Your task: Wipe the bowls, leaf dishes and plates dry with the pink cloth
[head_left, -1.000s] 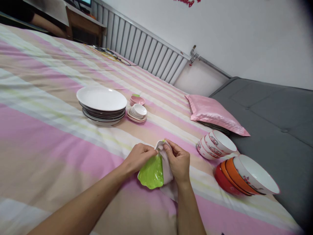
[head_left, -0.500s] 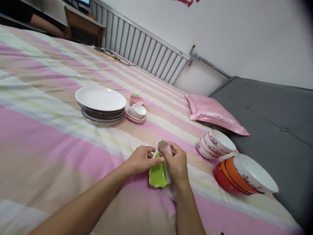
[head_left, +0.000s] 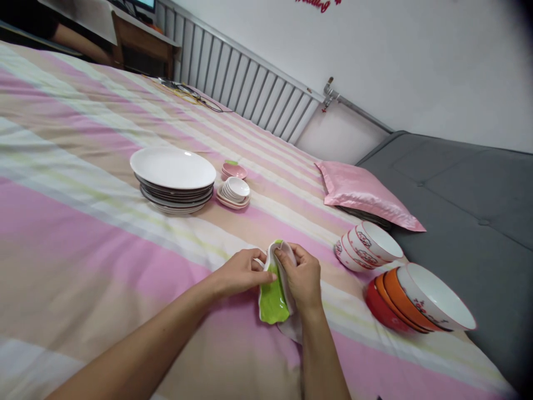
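A small green-and-white dish (head_left: 273, 300), shaped like a leafy vegetable with a wavy rim, is held up over the bed in front of me. My left hand (head_left: 244, 272) grips its left edge, thumb on the inner face and fingers behind. At its upper right, my right hand (head_left: 302, 272) is closed on a pale cloth (head_left: 291, 326), with the thumb pressed inside the dish. The cloth's lower end hangs beneath my right wrist; the rest is mostly hidden by the hand.
Stacked plates (head_left: 172, 166) stand left on the striped bedspread (head_left: 104, 233), beside small white bowls (head_left: 236, 189) and pink dishes (head_left: 234, 170). To the right are patterned bowls (head_left: 366, 244), larger bowls (head_left: 433, 294), a pink pillow (head_left: 366, 189) and a grey headboard (head_left: 458, 194). A person's arm (head_left: 81, 44) shows far left.
The dish and both hands have shifted slightly right and down, and the dish has turned a little. Both hands keep their hold. The stacked tableware stays put.
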